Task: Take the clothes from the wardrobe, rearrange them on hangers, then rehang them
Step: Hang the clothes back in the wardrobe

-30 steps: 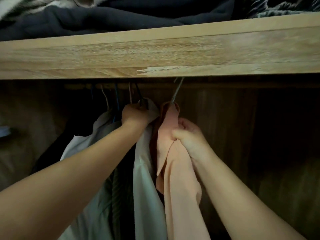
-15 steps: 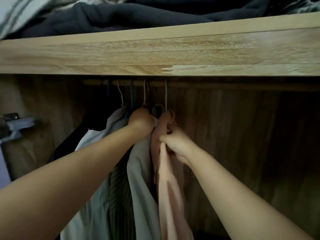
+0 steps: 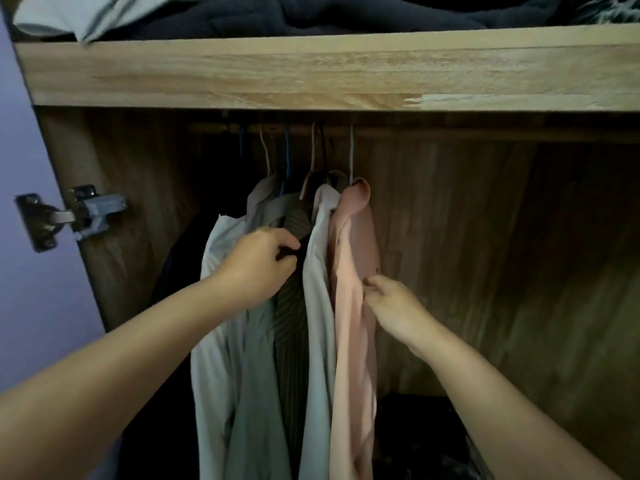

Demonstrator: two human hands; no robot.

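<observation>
Your left hand (image 3: 258,268) pinches the dark striped garment (image 3: 292,327) below its collar, while your right hand (image 3: 391,306) pinches the pink shirt's (image 3: 353,271) front edge, well under its hanger hook.

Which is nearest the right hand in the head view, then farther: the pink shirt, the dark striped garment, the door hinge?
From the right hand:
1. Pink shirt, pinched by its fingers.
2. Dark striped garment, farther left, at the left hand.
3. Door hinge, far left on the wardrobe side.
</observation>
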